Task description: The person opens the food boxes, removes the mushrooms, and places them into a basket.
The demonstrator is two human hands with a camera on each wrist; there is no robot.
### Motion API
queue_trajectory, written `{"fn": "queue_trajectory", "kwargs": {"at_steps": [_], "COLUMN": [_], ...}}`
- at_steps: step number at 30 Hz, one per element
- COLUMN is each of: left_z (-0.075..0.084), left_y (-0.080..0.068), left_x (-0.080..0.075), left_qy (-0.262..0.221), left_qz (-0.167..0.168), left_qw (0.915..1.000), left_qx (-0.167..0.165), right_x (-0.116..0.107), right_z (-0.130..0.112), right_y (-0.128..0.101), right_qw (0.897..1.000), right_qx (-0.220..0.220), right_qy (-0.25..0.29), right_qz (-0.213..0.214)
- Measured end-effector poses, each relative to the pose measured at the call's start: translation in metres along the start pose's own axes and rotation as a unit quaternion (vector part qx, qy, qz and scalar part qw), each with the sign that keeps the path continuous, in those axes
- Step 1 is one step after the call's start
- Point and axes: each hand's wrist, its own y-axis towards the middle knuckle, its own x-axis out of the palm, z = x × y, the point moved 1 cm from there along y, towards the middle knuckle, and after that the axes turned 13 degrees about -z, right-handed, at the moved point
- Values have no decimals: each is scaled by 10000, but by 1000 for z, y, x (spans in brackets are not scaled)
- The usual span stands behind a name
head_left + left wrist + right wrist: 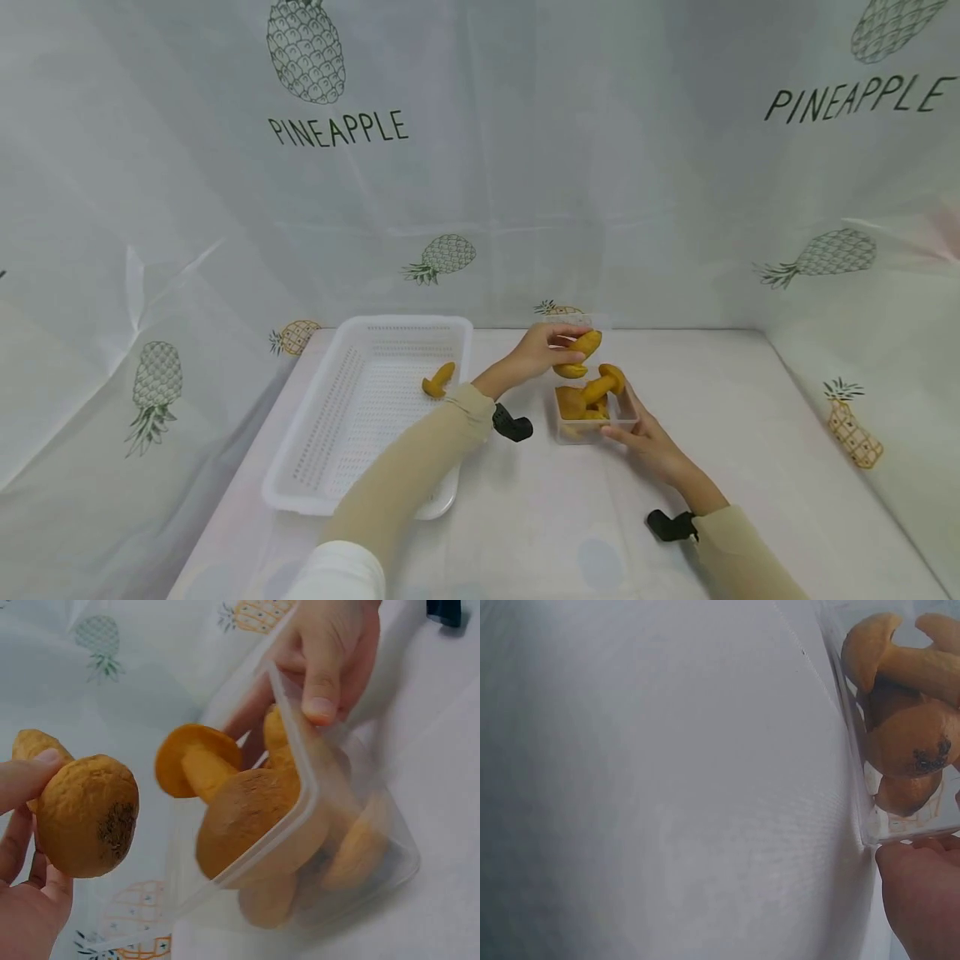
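My left hand (537,352) pinches a yellow-brown mushroom (88,817) just above and left of a clear plastic box (567,432). A second rounded part shows behind its cap in the left wrist view; I cannot tell whether it is the stem or another mushroom. The box holds several mushrooms (247,817), one sticking up over the rim. My right hand (654,446) grips the box by its right side, thumb at the front wall. In the right wrist view, mushrooms (907,735) press close to the box's clear wall.
A white perforated basket (300,492) stands on the left of the table, with one mushroom (438,380) inside near its right wall. The white tabletop (525,517) meets a pineapple-printed sheet (510,167) at the back and sides. Black straps sit on both wrists.
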Motion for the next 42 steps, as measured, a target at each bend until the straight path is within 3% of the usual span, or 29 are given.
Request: {"fn": "queue_trajectory", "kwargs": {"at_steps": [4,9,21,33,42], "left_z": [5,8,10,5,-6], "left_y": [-9,-21,-51,-104,-141], "left_x": [-14,-30,-66,-114,-135], "left_qy": [-101,-259,-431,-548,-493], "left_qz": [63,225,633,1195,1494], "left_qw": [9999,9993,9965,9889,9836], "left_qx": [13,-151,-346,-696,-880], "right_x": [0,1,0,0,1], "right_z": [0,1,2,0,1], "right_y": [1,2,2,1,1], "right_qw": [9999,10000,9996,9995,9995], "right_qx": [128,-32,257,316,302], "right_qy": [-69,18,-95,13,-44], "right_qz": [5,-33,-42,-17,29]}}
